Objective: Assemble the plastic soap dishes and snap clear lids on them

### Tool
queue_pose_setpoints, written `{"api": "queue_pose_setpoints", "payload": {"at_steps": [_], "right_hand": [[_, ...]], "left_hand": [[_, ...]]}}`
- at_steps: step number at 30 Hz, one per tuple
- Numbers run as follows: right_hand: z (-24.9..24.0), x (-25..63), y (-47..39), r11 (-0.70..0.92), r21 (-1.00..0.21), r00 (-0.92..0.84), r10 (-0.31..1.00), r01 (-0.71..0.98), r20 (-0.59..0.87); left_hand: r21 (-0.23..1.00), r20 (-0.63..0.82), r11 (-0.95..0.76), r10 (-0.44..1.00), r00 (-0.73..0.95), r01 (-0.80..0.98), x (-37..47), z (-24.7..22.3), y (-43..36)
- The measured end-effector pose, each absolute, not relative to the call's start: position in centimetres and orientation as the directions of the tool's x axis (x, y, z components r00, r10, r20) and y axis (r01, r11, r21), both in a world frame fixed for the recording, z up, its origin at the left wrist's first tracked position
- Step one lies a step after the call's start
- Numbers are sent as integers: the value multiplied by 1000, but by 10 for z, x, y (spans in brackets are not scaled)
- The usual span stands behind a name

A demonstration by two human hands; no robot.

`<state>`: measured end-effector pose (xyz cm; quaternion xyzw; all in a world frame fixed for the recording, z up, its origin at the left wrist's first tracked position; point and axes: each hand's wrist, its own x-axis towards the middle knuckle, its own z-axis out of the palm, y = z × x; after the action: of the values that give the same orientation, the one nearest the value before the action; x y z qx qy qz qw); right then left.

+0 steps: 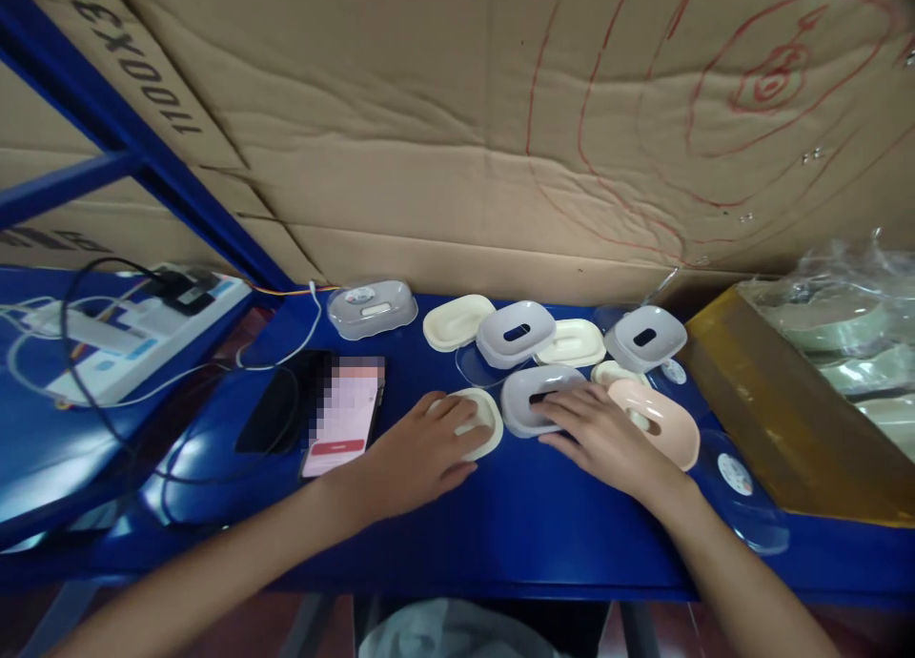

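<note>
My left hand (pixel 421 448) is closed over the left side of a cream oval dish (pixel 489 420), its fingers curving across the hollow. To its right lies a grey soap dish (pixel 520 405) with a dark slot. My right hand (pixel 600 434) grips the right end of that dish, fingertips at the slot and thumb by the near rim. A pink soap dish (pixel 676 420) sits just beyond the right hand, partly behind it. Behind the hands are two more grey soap dishes (pixel 518 332) and several cream oval dishes (pixel 457 322).
A grey dish under a clear lid (pixel 372 310) stands at the back left. Left are a phone (pixel 347 420), a dark flat object (pixel 275 405), cables and a power strip (pixel 135 343). Clear lids (pixel 743 496) lie right, beside a taped carton (pixel 793 420) of plastic-wrapped pieces. Cardboard (pixel 429 114) walls the back.
</note>
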<state>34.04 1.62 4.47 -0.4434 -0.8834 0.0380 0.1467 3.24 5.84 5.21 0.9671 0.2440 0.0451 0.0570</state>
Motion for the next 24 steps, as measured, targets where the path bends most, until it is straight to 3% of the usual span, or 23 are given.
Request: {"api": "queue_pose_setpoints", "payload": {"at_steps": [6,10,13,17,24], "right_hand": [[55,332,10,587,-259,-482,794,767,371],[57,317,4,635,-249,-496,746,731,444],[53,303,1,674,-217,-540,711,706,451],[45,285,-4,699,-158,-601,691,698,401],[34,277,-9,747,-95,-724,662,658,194]], "left_hand": [[233,139,-905,393,909,355,26,47,57],[208,122,-746,662,740,633,16,43,48],[298,90,-608,785,612,736,15,40,42],[410,135,-623,763,632,666,25,34,38],[270,164,-727,680,714,631,31,30,39]]}}
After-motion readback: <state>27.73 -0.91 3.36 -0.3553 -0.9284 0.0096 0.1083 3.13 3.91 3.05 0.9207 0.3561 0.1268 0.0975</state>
